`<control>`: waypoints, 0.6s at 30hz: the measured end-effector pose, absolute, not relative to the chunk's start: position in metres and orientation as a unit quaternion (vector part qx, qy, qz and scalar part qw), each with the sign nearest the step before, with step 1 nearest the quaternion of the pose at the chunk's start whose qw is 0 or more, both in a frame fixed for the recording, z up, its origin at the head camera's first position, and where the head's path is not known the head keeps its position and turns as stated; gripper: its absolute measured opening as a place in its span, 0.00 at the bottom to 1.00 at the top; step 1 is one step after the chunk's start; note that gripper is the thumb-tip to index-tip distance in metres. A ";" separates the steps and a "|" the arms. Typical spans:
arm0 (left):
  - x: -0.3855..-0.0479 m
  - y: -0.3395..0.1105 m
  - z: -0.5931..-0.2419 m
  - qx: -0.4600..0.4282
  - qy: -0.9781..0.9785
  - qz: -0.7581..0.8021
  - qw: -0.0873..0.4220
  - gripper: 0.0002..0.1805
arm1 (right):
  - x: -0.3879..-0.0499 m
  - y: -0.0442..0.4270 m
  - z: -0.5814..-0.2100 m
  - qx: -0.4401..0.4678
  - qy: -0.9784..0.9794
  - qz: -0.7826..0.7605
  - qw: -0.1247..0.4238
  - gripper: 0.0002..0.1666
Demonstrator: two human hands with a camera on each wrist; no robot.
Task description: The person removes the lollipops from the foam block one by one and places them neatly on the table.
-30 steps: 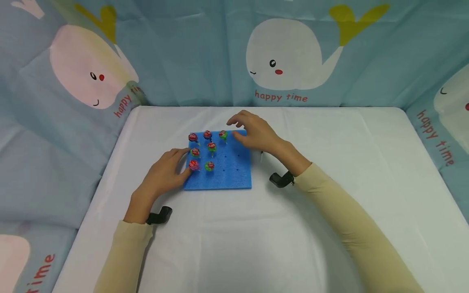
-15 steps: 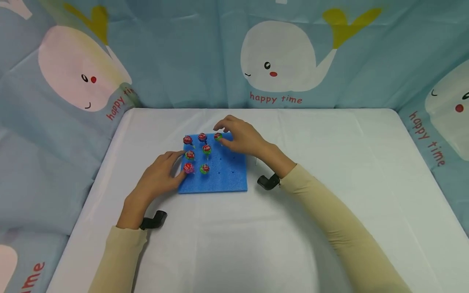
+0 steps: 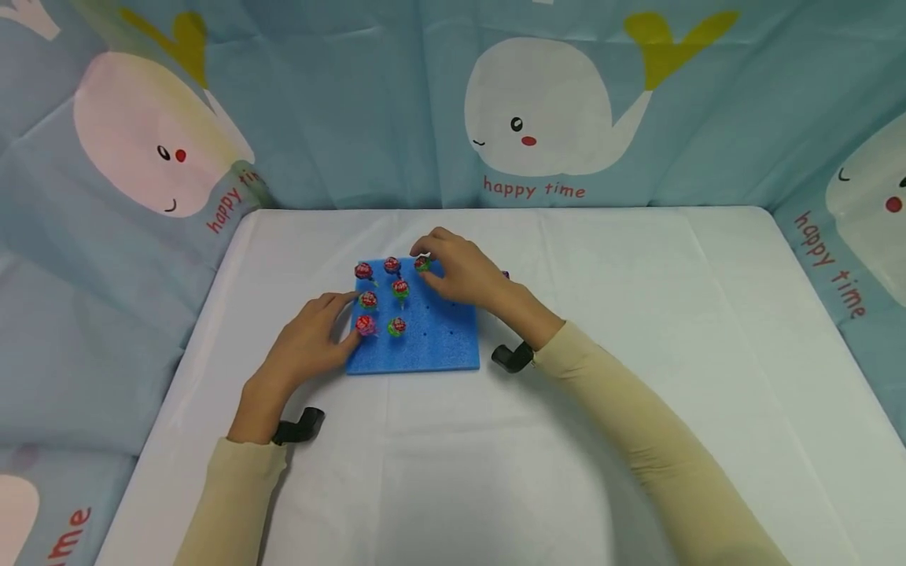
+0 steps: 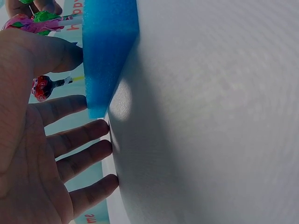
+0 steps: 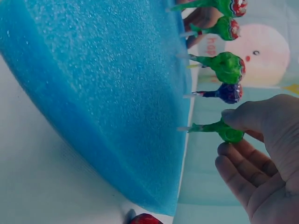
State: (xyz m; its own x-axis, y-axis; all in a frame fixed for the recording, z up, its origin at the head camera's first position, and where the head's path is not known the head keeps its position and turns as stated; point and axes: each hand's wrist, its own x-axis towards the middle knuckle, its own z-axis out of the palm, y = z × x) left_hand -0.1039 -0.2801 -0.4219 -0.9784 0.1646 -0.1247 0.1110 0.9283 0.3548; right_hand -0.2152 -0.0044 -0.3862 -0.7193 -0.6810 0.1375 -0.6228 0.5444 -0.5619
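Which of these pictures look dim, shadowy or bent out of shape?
Head view: bright, soft shadow along the right sleeve, lettering on the lollipops too small to read. Left wrist view: dimmer, soft-edged shadow on the white cloth beside the blue foam. Right wrist view: the foam's edge looks bowed, perhaps from the lens.

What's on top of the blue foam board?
Seven lollipops stand in the blue foam board, one pinched by the right hand. The ends of their sticks are buried out of sight.

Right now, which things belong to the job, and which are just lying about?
In the job:
blue foam board
lollipops standing in it
left hand, right hand
probably the loose lollipop

Just around:
whale-print cloth
white tablecloth
black wrist cameras
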 end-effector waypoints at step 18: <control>-0.105 -0.280 -0.421 0.068 0.979 0.175 0.080 0.37 | -0.209 -0.011 -0.393 -0.356 0.883 -0.305 0.017 0.17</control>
State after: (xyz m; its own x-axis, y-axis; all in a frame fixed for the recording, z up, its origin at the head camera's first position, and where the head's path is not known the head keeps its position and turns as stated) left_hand -0.1046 -0.2805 -0.4207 -0.9780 0.1617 -0.1318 0.1061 0.9296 0.3530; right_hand -0.2089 -0.0107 -0.3927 -0.7462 -0.6386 0.1880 -0.6184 0.5602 -0.5511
